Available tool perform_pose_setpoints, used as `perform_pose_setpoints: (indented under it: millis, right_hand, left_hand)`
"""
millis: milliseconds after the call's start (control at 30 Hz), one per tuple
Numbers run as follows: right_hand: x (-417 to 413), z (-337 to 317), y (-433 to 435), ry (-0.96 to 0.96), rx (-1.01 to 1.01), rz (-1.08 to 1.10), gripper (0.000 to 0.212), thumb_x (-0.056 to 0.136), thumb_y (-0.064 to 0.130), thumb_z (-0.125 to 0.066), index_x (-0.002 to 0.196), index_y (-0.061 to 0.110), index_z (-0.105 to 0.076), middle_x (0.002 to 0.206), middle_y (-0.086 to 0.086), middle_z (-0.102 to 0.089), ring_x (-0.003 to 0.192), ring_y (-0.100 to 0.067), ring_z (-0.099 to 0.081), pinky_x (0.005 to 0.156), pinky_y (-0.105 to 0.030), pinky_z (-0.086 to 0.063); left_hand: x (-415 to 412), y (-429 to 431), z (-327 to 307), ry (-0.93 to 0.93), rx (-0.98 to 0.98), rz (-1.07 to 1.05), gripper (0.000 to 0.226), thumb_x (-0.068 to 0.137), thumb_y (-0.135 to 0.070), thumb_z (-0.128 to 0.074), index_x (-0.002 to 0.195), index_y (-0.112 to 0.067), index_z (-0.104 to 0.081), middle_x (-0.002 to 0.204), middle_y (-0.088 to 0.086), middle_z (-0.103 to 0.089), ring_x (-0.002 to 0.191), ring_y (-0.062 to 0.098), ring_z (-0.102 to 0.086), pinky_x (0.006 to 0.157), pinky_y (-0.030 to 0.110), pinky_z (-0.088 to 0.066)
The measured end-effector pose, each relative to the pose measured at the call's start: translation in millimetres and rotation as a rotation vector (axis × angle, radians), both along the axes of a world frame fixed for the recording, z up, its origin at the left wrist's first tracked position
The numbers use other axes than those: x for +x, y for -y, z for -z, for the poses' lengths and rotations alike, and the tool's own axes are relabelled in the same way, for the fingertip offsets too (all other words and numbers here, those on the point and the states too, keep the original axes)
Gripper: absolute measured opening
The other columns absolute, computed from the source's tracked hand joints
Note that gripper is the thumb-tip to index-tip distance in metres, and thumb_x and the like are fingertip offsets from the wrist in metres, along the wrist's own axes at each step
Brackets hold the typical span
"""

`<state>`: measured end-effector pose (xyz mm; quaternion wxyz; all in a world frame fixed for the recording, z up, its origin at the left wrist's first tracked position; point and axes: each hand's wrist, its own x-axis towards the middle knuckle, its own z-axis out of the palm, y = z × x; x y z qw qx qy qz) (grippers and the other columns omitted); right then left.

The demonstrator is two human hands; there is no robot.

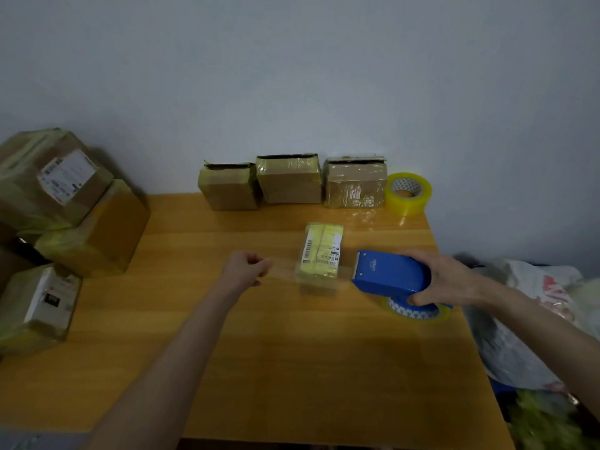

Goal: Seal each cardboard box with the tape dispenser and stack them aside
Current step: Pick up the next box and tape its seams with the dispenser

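Here the right hand (448, 280) grips the blue tape dispenser (391, 274) right of the small box (321, 254); the left hand (246, 267) pinches the tape end (279, 271) left of it.

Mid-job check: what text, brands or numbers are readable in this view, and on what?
"deli", faint and sideways: on the blue dispenser.
Label on the small box: barcode and print, too small to read.
Label on the top left box: blurred, unreadable.
Label on the lower left box: blurred, unreadable.
Spare roll: no readable text.
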<state>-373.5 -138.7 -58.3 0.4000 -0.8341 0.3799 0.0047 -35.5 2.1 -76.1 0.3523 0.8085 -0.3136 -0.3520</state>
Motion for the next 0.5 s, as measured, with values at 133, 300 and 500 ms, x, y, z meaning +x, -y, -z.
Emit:
perform_pose_setpoints:
  millis: [133, 300, 500]
  right_hand:
    - [2, 8, 2, -0.018, -0.010, 0.019, 0.071, 0.069, 0.018, -0.080, 0.123, 0.043, -0.041, 0.115, 0.011, -0.057, 0.100, -0.009, -0.060, 0.084, -0.034, -0.054]
    - [5, 17, 5, -0.031, 0.003, 0.037, 0.072, 0.068, 0.018, -0.081, 0.126, 0.038, -0.043, 0.113, 0.011, -0.058, 0.099, -0.010, -0.061, 0.086, -0.039, -0.054]
    - [12, 21, 8, -0.057, 0.016, 0.054, 0.071, 0.069, 0.018, -0.080, 0.128, 0.035, -0.045, 0.112, 0.008, -0.060, 0.100, -0.013, -0.061, 0.088, -0.041, -0.054]
  left_hand:
    - [2, 3, 9, -0.006, -0.014, -0.010, 0.019, 0.092, -0.021, -0.063, 0.083, -0.005, -0.065, 0.073, 0.003, -0.060, 0.073, 0.015, -0.057, 0.057, 0.022, -0.047]
    - [3, 9, 17, -0.008, 0.007, -0.020, 0.019, 0.091, -0.019, -0.064, 0.075, -0.010, -0.062, 0.068, 0.002, -0.058, 0.069, 0.014, -0.054, 0.058, 0.023, -0.046]
    - [6, 12, 25, -0.015, 0.032, -0.025, 0.017, 0.091, -0.020, -0.064, 0.080, -0.007, -0.062, 0.068, 0.002, -0.058, 0.067, 0.012, -0.053, 0.057, 0.022, -0.046]
